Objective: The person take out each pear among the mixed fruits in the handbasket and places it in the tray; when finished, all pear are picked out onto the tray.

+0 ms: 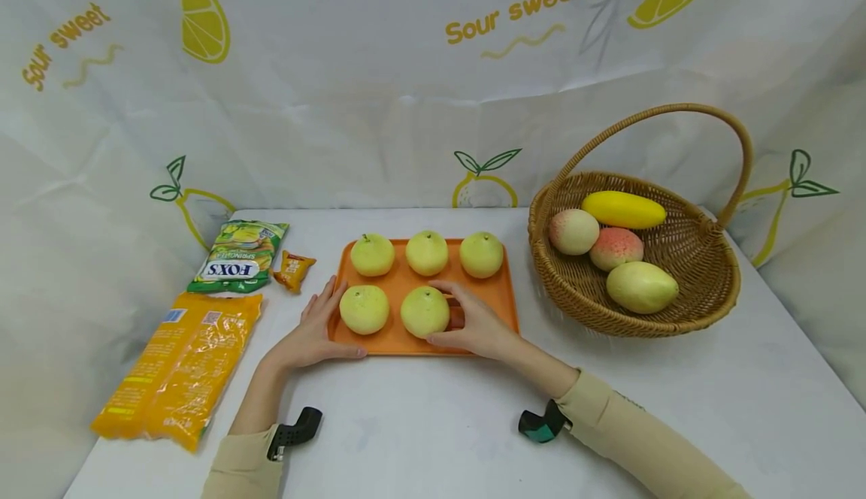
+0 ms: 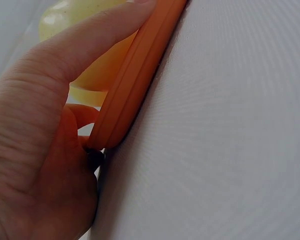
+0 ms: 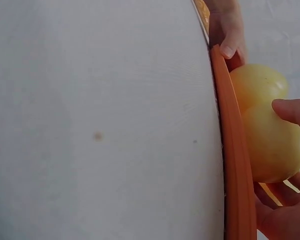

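My right hand (image 1: 479, 325) holds a round, pale yellow-green fruit (image 1: 422, 313) with a short stem, thumb at its front and fingers round its far right side. This fruit is in the front row over an orange tray (image 1: 399, 345); in the right wrist view, the same fruit (image 3: 272, 150) is close beside the tray rim (image 3: 235, 165). At the tray's front left corner, my left hand (image 1: 313, 337) holds the edge, its thumb along the front rim and its fingers up the left side. Another such fruit (image 1: 364, 309) sits beside it, with three in the back row (image 1: 427, 253).
Right of the tray stands a wicker basket (image 1: 636, 326) with a tall handle, holding a yellow long fruit (image 1: 623, 210), two peaches (image 1: 616, 249) and a pale green mango-like fruit (image 1: 642, 288). On the left lie a green FOX'S bag (image 1: 240, 256), a small orange packet (image 1: 294, 270) and a large orange bag (image 1: 179, 367).
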